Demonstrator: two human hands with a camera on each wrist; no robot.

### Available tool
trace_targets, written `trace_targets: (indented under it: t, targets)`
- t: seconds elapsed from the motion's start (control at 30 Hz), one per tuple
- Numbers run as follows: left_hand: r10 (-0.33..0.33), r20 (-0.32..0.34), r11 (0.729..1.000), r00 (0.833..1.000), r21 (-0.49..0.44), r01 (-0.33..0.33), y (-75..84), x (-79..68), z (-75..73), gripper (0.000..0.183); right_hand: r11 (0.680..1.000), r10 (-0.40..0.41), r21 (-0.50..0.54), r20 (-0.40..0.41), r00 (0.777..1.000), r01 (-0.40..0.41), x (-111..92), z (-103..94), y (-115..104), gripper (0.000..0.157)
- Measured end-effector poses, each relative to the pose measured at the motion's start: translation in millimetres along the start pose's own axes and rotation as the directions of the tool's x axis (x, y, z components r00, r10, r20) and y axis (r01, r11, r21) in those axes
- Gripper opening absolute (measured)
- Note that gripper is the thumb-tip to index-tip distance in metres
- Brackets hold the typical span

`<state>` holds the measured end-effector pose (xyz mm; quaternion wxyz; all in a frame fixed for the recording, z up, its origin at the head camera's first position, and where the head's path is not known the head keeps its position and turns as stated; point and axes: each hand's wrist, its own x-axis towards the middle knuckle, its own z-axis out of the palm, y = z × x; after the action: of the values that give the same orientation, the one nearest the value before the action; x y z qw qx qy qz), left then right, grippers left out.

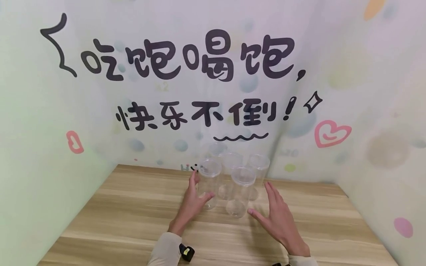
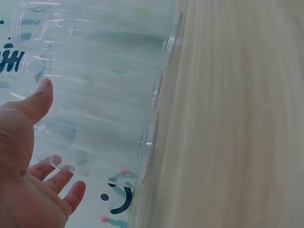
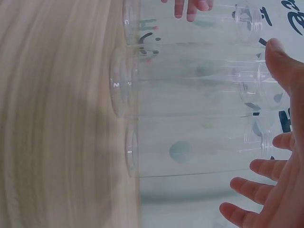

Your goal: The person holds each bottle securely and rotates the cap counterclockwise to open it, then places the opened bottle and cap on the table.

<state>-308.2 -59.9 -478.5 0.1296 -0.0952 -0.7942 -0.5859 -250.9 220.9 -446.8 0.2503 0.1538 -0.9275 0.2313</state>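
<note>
Several clear, tall cylindrical plastic jars stand upright in a tight cluster on the wooden table, near the back wall. At the left front is one jar (image 1: 209, 184); another jar (image 1: 242, 194) stands at the right front, with more behind them. My left hand (image 1: 192, 199) is beside the left jar, its thumb in front and its fingers along the far left side, spread loosely in the left wrist view. To the right of the cluster, my right hand (image 1: 279, 218) has its fingers spread and its thumb extended toward the right front jar, holding nothing.
The light wood table (image 1: 126, 221) extends around the jars. A printed wall (image 1: 186, 88) with large dark characters rises just behind them, and pale side walls (image 1: 40, 166) flank the table. Dark straps with a small device (image 1: 187, 253) sit at the wrists.
</note>
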Motion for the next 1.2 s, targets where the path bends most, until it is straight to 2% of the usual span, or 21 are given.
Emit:
trace_targets:
  t: [0.2,0.53,0.73,0.8,0.9,1.07,1.2]
  targets:
    - [0.019,0.001,1.0,1.0,-0.022,-0.019,4.6,2.7,-3.7,0.106,1.0,-0.011,-0.008,-0.012,1.0,0.01,5.9,-7.8,-1.4,0.103]
    - [0.005,0.11,0.999,0.994,-0.043,-0.001,5.2,0.5,-10.5,0.089,0.999,-0.048,0.001,-0.075,0.996,0.048,12.6,-24.3,-6.8,0.109]
    - [0.015,0.197,0.997,0.98,-0.072,-0.001,9.3,-0.9,-15.8,0.085,0.997,-0.067,0.033,-0.069,0.995,0.07,13.6,-27.1,-10.7,0.111]
    - [0.013,0.238,0.997,0.971,-0.076,0.005,13.1,-2.3,-21.3,0.086,0.995,-0.081,0.044,-0.075,0.994,0.084,14.1,-27.2,-12.6,0.112]
    - [0.043,0.305,0.997,0.951,-0.069,-0.023,17.9,-3.7,-30.6,0.091,0.993,-0.101,0.052,-0.094,0.99,0.106,14.6,-27.9,-15.4,0.113]
    - [0.14,0.407,0.99,0.903,-0.053,-0.129,26.9,-5.6,-38.7,0.093,0.987,-0.14,0.058,-0.125,0.982,0.148,14.9,-30.0,-19.7,0.108]
    - [0.156,0.462,0.987,0.873,-0.041,-0.155,34.3,-9.0,-39.7,0.09,0.98,-0.174,0.071,-0.152,0.973,0.187,14.3,-30.6,-23.9,0.102]
